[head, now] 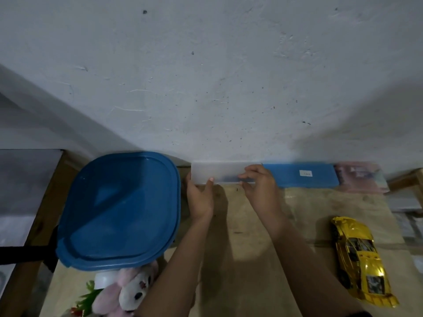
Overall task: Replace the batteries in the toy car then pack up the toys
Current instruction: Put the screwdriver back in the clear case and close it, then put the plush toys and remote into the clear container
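Observation:
A frosted translucent box (219,172) stands against the wall at the back of the wooden table (249,227). My left hand (200,197) grips its left end, thumb on the front. My right hand (258,188) holds its right part, fingers curled over the front edge. A yellow toy car (359,257) lies on the table at the right, apart from both hands. A pink and white plush toy (128,291) lies at the near left, partly under a blue-lidded container (119,211).
A flat blue box (302,176) with a white label lies against the wall, right of the frosted one. A pinkish pack (359,177) sits beyond it. A small white cup and green leaves show beside the plush. The white wall rises just behind the table.

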